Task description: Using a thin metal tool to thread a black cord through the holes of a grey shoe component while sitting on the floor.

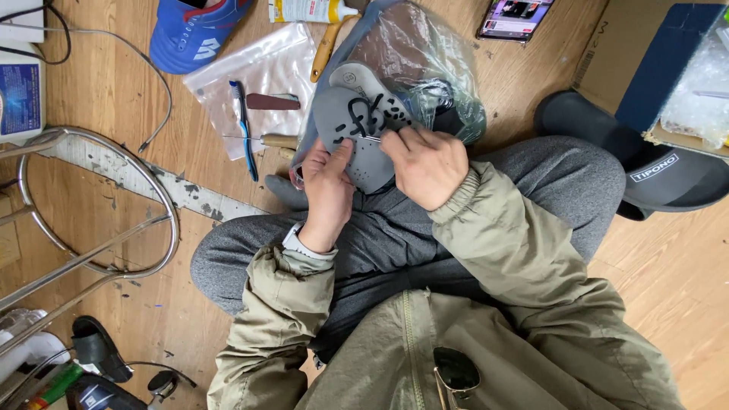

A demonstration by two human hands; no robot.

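A grey shoe upper (345,114) with black laces (364,114) rests over my lap. My left hand (326,190) grips its near left edge, thumb pressed on the grey material. My right hand (425,163) pinches a thin metal needle-like tool (372,138) at the lace holes. Behind the shoe piece lies a clear plastic bag (425,53) holding a dark shoe part.
On the wooden floor lie a zip bag (258,76), a blue toothbrush (243,125), an awl with wooden handle (277,140), a blue shoe (194,34), a glue tube (307,11), a phone (516,19), black slippers (653,171), a cardboard box (630,45) and a metal stool frame (99,205).
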